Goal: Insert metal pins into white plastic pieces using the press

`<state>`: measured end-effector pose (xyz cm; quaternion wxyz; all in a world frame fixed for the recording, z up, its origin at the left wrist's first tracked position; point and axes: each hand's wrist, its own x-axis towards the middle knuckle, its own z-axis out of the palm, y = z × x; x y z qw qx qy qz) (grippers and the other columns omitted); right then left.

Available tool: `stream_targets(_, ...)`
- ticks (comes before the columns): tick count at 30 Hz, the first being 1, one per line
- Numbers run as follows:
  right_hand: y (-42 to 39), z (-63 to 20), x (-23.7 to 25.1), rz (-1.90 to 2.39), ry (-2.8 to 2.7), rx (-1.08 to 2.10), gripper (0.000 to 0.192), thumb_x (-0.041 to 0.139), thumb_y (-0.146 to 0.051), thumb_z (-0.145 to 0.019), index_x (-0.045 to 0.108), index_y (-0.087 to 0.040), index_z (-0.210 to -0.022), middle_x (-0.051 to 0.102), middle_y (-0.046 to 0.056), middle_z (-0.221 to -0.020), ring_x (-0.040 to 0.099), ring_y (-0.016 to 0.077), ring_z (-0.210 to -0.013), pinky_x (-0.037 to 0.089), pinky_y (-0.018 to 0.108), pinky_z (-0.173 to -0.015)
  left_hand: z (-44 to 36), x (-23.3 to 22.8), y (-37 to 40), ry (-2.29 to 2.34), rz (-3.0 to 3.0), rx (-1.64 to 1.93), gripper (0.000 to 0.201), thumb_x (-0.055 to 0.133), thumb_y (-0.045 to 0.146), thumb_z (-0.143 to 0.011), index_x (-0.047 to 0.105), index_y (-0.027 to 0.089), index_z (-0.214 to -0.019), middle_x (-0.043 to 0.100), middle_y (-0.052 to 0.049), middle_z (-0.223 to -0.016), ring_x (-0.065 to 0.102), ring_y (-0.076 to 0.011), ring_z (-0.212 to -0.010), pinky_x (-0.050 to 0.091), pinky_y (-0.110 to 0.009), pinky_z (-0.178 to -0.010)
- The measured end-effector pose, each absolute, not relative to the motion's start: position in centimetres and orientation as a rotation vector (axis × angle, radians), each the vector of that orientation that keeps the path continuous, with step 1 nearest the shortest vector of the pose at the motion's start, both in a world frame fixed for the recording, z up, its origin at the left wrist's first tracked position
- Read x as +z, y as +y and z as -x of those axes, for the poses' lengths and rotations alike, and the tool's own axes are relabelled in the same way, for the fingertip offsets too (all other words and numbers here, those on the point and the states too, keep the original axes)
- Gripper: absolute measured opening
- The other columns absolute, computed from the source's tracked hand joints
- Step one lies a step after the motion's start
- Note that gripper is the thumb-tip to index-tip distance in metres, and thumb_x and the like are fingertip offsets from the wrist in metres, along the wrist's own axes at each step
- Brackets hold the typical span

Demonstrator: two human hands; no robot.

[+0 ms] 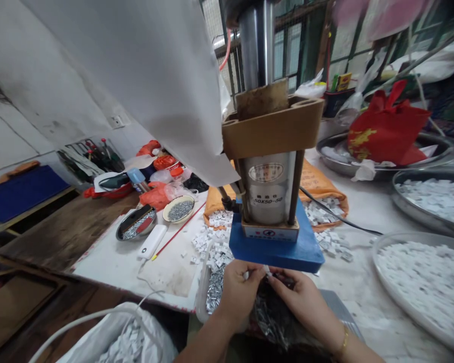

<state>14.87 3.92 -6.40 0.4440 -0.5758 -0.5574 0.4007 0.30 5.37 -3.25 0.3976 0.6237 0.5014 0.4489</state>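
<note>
Just in front of the blue base (pixel 276 254) of a press, my hands meet fingertip to fingertip. A small white plastic piece (pixel 267 270) shows between them. My left hand (pixel 237 290) is closed in a pinch on its left side, and my right hand (pixel 300 297) pinches it from the right. My fingers cover most of the piece. Below the hands lies a dark plastic bag (pixel 274 317) with shiny metal pins in it. Beside my left wrist stands a clear tub (pixel 201 300) holding metal pins (pixel 214 291) and white pieces (pixel 218 256).
The press cylinder (pixel 267 194) rises behind my hands, with a white sheet (pixel 166 85) hanging at its left. Trays of white pieces (pixel 427 275) stand at right. Bowls of metal parts (pixel 179 209) and a red stick (pixel 179 229) lie left. A white sack (pixel 117 338) sits below.
</note>
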Motion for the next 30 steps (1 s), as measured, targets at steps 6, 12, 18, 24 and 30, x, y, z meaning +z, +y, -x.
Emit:
stream_targets(6,4.0,-15.0,-6.2,1.380,-1.354,1.035,0.023,0.060,-0.038,-0.073,0.072,-0.020,-0.083,0.075,0.007,-0.086,0.068,0.0261,-0.079,0.055,0.035,-0.069,-1.0,-3.0,5.3,1.182,-1.560,1.117,0.016,0.061,0.019,-0.080,0.072,0.015,-0.069,0.072,-0.004,-0.070,0.065,-0.0179,-0.069,0.049,-0.027,-0.068)
stream_targets(12,3.9,-15.0,-6.1,1.355,-1.360,1.072,0.025,0.059,-0.038,-0.076,0.070,-0.020,-0.088,0.075,0.007,-0.087,0.068,0.0254,-0.084,0.054,0.036,-0.076,-0.9,-3.3,5.0,1.174,-1.635,1.209,0.012,0.062,0.016,-0.078,0.071,0.016,-0.071,0.071,-0.003,-0.072,0.064,-0.0172,-0.071,0.049,-0.028,-0.070)
stream_targets(18,3.4,-15.8,-5.8,1.424,-1.491,0.880,0.025,0.055,-0.037,-0.078,0.069,-0.021,-0.090,0.073,0.007,-0.087,0.067,0.0242,-0.083,0.055,0.036,-0.077,-0.9,-4.3,4.9,1.114,-2.039,1.311,0.016,0.055,0.009,-0.080,0.068,0.018,-0.078,0.069,-0.006,-0.079,0.062,-0.0179,-0.077,0.048,-0.030,-0.074)
stream_targets(24,-0.2,-21.2,-6.4,1.623,-1.943,0.335,0.025,0.055,-0.041,-0.079,0.073,-0.028,-0.090,0.066,0.010,-0.113,0.060,0.0307,-0.105,0.050,0.046,-0.087,-0.8,-5.0,4.6,1.104,-2.217,1.275,0.019,0.049,0.005,-0.081,0.058,0.018,-0.089,0.063,-0.006,-0.086,0.058,-0.0187,-0.083,0.046,-0.030,-0.076)
stream_targets(30,-4.1,-23.5,-10.0,1.658,-2.256,-0.077,0.027,0.058,-0.045,-0.077,0.070,-0.037,-0.100,0.063,0.005,-0.123,0.051,0.0381,-0.117,0.055,0.051,-0.076,-1.0,-5.5,4.6,1.151,-2.195,1.336,0.016,0.050,0.003,-0.078,0.049,0.019,-0.082,0.057,-0.005,-0.080,0.056,-0.0182,-0.076,0.045,-0.029,-0.070)
